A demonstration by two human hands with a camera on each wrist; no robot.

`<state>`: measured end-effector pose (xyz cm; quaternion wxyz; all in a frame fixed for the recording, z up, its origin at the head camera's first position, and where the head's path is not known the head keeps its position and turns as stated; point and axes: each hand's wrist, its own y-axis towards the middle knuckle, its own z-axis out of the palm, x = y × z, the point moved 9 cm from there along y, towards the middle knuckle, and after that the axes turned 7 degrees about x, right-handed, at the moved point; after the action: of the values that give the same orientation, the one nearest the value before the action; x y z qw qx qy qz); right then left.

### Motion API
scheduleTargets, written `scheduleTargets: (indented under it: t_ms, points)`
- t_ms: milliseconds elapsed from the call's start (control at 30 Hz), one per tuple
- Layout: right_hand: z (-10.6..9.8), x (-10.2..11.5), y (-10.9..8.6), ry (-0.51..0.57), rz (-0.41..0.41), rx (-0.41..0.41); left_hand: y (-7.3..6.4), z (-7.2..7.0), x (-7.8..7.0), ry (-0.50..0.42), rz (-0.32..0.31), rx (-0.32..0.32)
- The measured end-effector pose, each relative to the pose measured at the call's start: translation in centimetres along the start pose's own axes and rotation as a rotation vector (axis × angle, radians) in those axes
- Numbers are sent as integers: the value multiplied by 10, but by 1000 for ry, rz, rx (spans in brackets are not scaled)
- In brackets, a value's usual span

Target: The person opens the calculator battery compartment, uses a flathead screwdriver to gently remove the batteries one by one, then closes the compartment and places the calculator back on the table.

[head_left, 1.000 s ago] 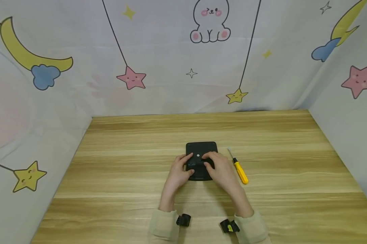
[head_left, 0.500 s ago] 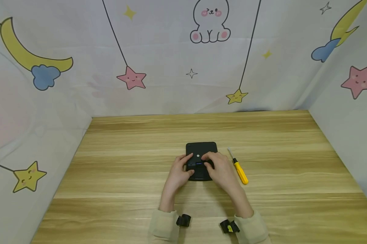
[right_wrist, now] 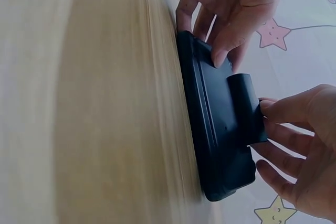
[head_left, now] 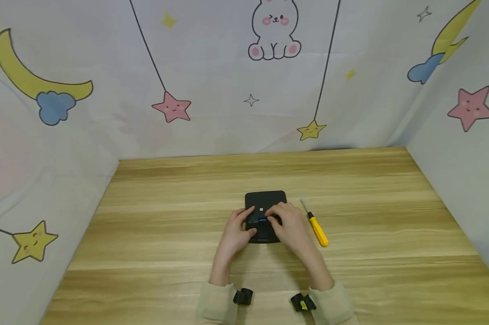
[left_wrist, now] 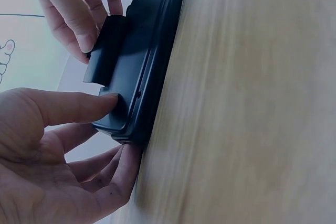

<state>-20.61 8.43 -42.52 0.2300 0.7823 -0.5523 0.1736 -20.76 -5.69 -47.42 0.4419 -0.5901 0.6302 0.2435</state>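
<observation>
A flat black device with rounded corners lies on the table, a white dot and a raised bar on its upper side. My left hand grips its left edge, thumb on top and fingers against the side in the left wrist view. At the raised bar, the thumb and index fingertip of my right hand pinch close together; its other fingers reach behind the bar. A small blue strip shows at the bar beside these fingertips. What exactly the right fingertips pinch, I cannot tell.
A screwdriver with a yellow handle lies just right of the device, its tip pointing away. Black wrist mounts sit by both sleeves. A printed cloth hangs behind the wooden table and at its sides.
The blue strip at the raised bar has come into sight and shows more now. The right fingertips have shifted slightly; the left hand keeps its grip. The head view has tilted a little.
</observation>
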Motion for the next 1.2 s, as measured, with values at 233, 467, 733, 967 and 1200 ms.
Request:
scheduleTargets:
  t_ms: [233, 467, 733, 967, 1200]
  points:
    - [-1, -5, 2, 9, 26, 27, 0, 0, 1, -9, -13, 2]
    - [-2, -5, 3, 24, 15, 29, 1, 0, 2, -2, -21, 2]
    - [-10, -1, 0, 19, -2, 2, 1, 0, 1, -6, -13, -3]
    - [-12, -3, -3, -9, -6, 5, 1, 1, 1, 6, 2, 3]
    - [-13, -4, -7, -31, -8, 9, 2, 1, 3, -8, -5, 10]
